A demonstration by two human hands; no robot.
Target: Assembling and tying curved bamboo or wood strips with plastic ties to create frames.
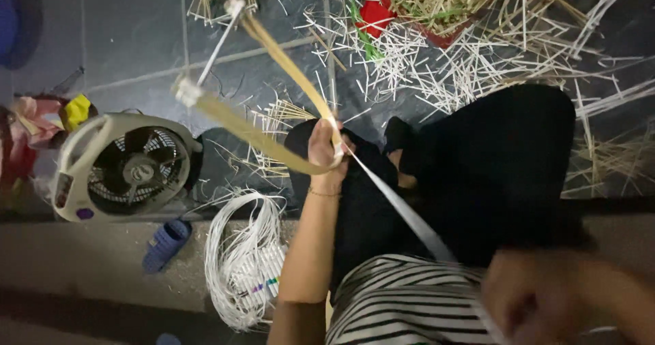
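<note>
Two hands: left hand [326, 153] pinches bent bamboo strip [273, 140] (right hand [539, 297] blurred).

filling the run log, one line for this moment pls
left hand: grips bent bamboo strips | right hand: blurred, pulling white strip | fan on floor

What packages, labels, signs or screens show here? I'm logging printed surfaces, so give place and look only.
Panel strip: on the left rim of the fan, narrow, dark with reddish marks; too blurred to tell if label or display.
Round sticker or button: fan's lower left corner, purple.
Nothing else: no packages, signs or screens.
</note>
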